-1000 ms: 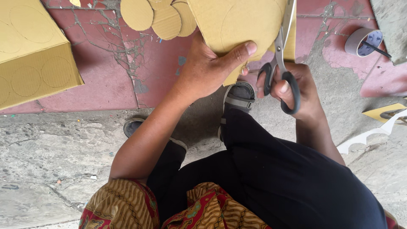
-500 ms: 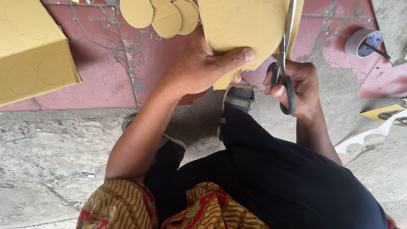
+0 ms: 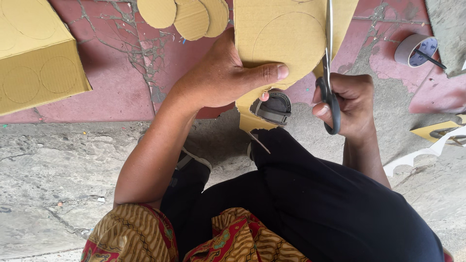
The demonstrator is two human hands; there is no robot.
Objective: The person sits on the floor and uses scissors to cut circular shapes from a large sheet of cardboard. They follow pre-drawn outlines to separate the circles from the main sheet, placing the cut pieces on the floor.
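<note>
Head view: left hand pinches the cardboard sheet, thumb on top. Right hand, just right of sheet, grip closed thru the scissors handles, blades in the sheet's edge. Cut discs lie left of sheet on the floor; tape roll well right.

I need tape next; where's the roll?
The tape roll lies at the head view's upper right, on the floor beyond the right hand holding the scissors.

Cracked red-painted floor above, bare grey concrete below (daylight, soft shadows)
</note>
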